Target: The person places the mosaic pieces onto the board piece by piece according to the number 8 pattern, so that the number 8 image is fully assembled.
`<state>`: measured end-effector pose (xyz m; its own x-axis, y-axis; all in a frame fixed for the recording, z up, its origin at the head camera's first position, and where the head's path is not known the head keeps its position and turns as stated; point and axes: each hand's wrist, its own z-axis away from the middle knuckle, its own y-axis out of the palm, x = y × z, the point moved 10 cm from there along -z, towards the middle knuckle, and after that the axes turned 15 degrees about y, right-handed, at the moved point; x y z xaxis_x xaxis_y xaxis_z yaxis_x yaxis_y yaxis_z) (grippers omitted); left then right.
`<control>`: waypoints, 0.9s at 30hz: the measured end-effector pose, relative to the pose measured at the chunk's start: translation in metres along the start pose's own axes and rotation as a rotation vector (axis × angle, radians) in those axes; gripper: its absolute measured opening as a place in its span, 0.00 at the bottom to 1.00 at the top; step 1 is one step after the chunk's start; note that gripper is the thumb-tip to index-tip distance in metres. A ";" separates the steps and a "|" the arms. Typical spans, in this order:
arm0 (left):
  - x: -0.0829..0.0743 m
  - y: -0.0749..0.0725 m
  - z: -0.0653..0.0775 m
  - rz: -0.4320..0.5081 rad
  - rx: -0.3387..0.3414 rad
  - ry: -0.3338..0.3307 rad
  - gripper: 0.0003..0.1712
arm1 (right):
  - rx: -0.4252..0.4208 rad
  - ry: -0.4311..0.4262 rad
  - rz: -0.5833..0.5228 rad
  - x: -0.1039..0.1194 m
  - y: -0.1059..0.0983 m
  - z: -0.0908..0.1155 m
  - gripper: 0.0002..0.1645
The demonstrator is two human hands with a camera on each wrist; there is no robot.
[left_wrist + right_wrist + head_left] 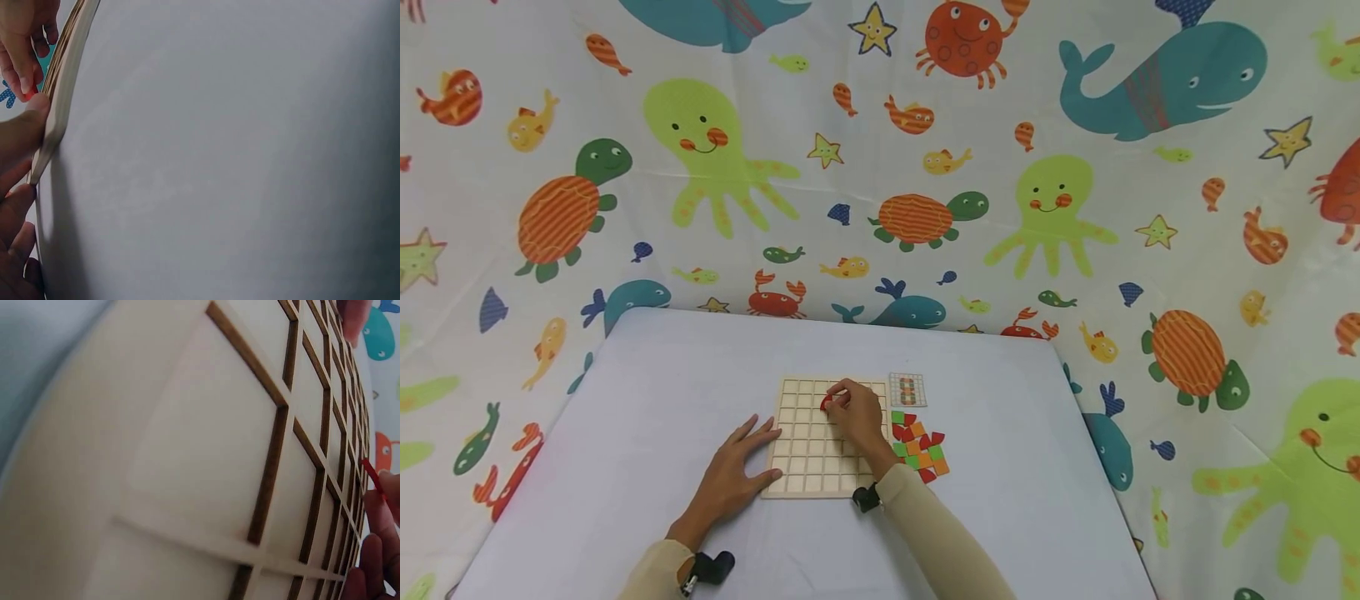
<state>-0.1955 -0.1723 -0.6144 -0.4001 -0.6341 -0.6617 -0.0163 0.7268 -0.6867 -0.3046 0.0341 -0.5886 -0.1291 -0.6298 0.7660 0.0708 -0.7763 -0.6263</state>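
A square wooden grid board (pixel 801 467) with raised dividers lies on the white table. My right hand (pixel 857 414) is over its upper middle, pinching a red tile (pixel 826 402) between thumb and fingers. In the right wrist view the red tile (pixel 374 477) is tilted close to the grid cells. My left hand (pixel 730 471) rests at the board's left edge with fingers spread, thumb and fingertips touching the rim. The left wrist view shows those fingers (pixel 19 140) against the board's side (pixel 65 94).
Right of the board lies a loose group of red, orange and green tiles (pixel 923 460). Above them is a small pattern card (pixel 907 390) with a coloured grid. Behind the table (pixel 700 358) hangs a curtain (pixel 850 192) printed with sea animals.
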 end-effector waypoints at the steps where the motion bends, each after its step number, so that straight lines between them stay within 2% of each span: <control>1: 0.000 0.000 0.000 -0.001 0.000 0.001 0.42 | -0.006 -0.004 0.006 0.002 0.001 0.000 0.07; 13: -0.004 -0.001 0.000 -0.009 0.001 0.007 0.42 | -0.070 0.043 0.115 0.005 0.011 -0.006 0.02; 19: -0.005 0.000 0.000 -0.013 -0.001 0.017 0.42 | -0.093 0.022 0.123 0.006 0.012 -0.006 0.02; 27: -0.002 0.001 0.000 -0.010 0.005 -0.005 0.42 | -0.111 -0.014 0.126 0.007 0.013 -0.007 0.03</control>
<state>-0.1945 -0.1707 -0.6135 -0.3957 -0.6428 -0.6560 -0.0155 0.7188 -0.6950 -0.3113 0.0203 -0.5922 -0.1127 -0.7231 0.6815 -0.0246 -0.6836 -0.7294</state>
